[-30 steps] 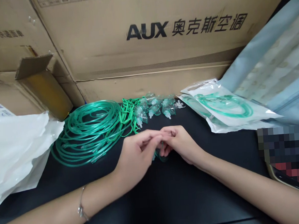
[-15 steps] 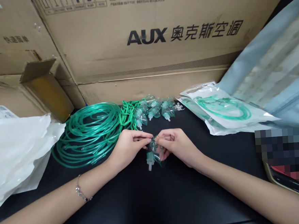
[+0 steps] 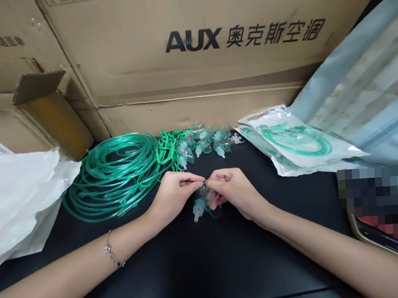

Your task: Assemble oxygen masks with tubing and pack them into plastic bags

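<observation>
A clear, green-tinted oxygen mask (image 3: 206, 196) is between my hands above the dark table, its pale connector (image 3: 198, 210) pointing down toward me. My right hand (image 3: 234, 187) is closed on the mask's right side, with thumb and forefinger pinched at its upper edge. My left hand (image 3: 177, 189) is closed too, its thumb and fingertips pinched at the same upper edge. What lies between the left fingertips is too small to make out. Several more masks (image 3: 203, 143) lie just beyond, with green elastic straps (image 3: 168, 146) to their left.
Coiled green tubing (image 3: 119, 172) lies at left beside white plastic bags (image 3: 21, 193). Small whitish pieces (image 3: 236, 138) sit right of the masks. Bagged tubing sets (image 3: 297, 140) and a phone (image 3: 379, 238) are at right. A large carton (image 3: 193, 67) stands behind; a small open box (image 3: 53, 118) leans left.
My fingertips have come closer together at the mask's upper edge, the right thumb and forefinger moving left. The whole view has shifted slightly.
</observation>
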`<state>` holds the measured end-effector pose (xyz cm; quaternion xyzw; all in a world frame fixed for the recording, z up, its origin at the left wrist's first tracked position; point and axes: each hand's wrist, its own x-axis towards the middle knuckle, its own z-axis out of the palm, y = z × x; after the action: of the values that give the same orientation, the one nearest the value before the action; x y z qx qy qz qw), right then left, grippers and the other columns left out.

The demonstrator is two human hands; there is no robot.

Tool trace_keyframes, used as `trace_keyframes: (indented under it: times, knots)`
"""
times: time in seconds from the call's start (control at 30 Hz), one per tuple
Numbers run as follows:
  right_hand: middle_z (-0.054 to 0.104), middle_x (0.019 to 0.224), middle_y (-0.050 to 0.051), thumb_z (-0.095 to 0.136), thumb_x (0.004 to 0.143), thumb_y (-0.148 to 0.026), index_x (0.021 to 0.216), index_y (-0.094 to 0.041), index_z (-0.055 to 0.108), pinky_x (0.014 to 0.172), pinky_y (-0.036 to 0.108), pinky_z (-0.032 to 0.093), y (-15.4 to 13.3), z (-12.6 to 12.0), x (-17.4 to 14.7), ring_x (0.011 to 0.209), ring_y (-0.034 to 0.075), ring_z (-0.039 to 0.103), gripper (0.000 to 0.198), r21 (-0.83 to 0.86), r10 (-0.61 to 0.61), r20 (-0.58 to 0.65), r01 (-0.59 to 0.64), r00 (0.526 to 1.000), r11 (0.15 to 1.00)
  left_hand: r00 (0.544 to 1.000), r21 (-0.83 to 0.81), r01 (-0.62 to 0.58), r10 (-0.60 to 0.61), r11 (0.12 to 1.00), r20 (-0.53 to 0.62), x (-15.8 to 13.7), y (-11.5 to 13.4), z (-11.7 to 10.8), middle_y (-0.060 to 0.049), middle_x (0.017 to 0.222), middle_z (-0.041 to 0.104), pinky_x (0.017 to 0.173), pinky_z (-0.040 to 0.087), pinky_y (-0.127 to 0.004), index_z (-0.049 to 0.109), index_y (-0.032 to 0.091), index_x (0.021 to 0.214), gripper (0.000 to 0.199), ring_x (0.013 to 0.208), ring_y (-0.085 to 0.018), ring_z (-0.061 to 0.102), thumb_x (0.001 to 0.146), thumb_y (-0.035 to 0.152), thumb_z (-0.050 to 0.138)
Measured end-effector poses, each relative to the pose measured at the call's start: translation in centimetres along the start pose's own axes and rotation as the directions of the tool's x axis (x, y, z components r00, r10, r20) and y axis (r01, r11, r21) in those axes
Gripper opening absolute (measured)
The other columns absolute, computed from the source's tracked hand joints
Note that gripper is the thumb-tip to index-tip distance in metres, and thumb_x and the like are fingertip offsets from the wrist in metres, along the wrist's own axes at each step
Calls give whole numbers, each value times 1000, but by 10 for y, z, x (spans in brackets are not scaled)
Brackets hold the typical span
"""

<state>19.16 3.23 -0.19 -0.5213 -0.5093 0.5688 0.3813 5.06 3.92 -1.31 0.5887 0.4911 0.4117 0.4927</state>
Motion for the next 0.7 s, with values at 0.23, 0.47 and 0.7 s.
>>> trace_keyframes:
  times: [0.23,0.47,0.7]
  knots:
    - [56,42,-6,49,70,-8,54,-13,52,34,13,44,-1,4,0,32,6,53,17,31,19,-37,-18,999,999,1000,-13,15,-15,1000,2,-4,2,2,-4,74,72,66,50,-23,71,13,76,14,71,-16,66,70,12,59]
    - [57,44,-5,46,72,-5,56,-12,53,33,13,45,-1,8,-2,32,5,54,19,54,50,-87,-46,995,997,999,-9,47,-46,999,1,-6,7,3,-4,76,72,67,50,-23,71,13,78,16,74,-16,66,73,10,55]
    - [58,46,-4,46,73,-7,58,-11,55,34,14,47,1,9,-3,34,6,55,19,61,29,-116,-22,993,998,991,-74,136,-136,988,3,-9,12,6,-4,78,72,67,49,-21,70,13,86,20,76,-14,65,76,9,53]
